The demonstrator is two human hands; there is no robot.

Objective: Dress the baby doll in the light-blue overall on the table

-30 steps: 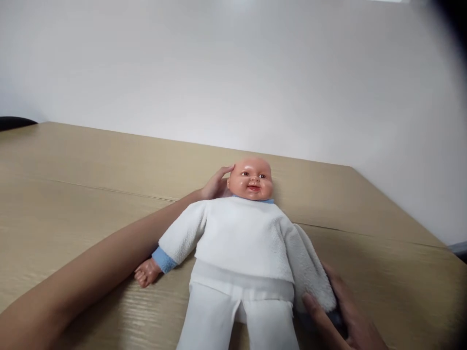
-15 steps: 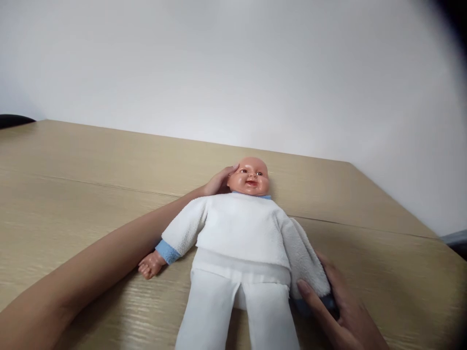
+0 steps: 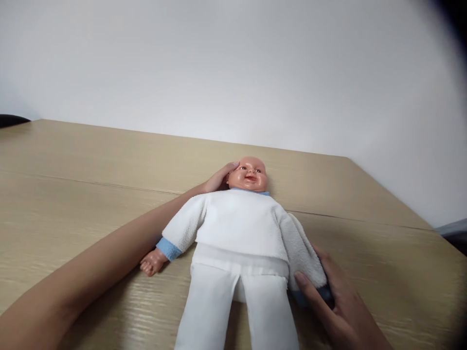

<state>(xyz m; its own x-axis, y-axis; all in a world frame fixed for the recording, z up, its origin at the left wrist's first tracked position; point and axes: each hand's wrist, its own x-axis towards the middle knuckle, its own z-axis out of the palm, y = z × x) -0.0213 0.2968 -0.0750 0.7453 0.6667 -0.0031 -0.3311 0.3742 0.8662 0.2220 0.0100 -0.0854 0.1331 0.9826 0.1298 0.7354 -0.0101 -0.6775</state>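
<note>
A baby doll (image 3: 241, 223) in a white fleece top with blue cuffs and collar and white trousers lies on its back on the table, head away from me. My left hand (image 3: 218, 179) cups the side of its head, thumb against the temple; the other fingers are mostly hidden behind the head. Around the doll's sleeve on the right, near the cuff, my right hand (image 3: 335, 296) is closed, with the thumb on the near side and fingers on the outer side. The doll's hand at that cuff is hidden. Its other hand (image 3: 153, 262) lies beside my left forearm.
The light wood table (image 3: 91, 150) has a seam running across it behind the doll's shoulders. A white wall (image 3: 233, 73) rises beyond the far edge. Dark objects show at the far left (image 3: 12, 120) and the right edge (image 3: 454, 236), too cut off to name.
The view has shifted very slightly, so the doll and table sit a little higher. Both hands keep their places on the doll's head and sleeve.
</note>
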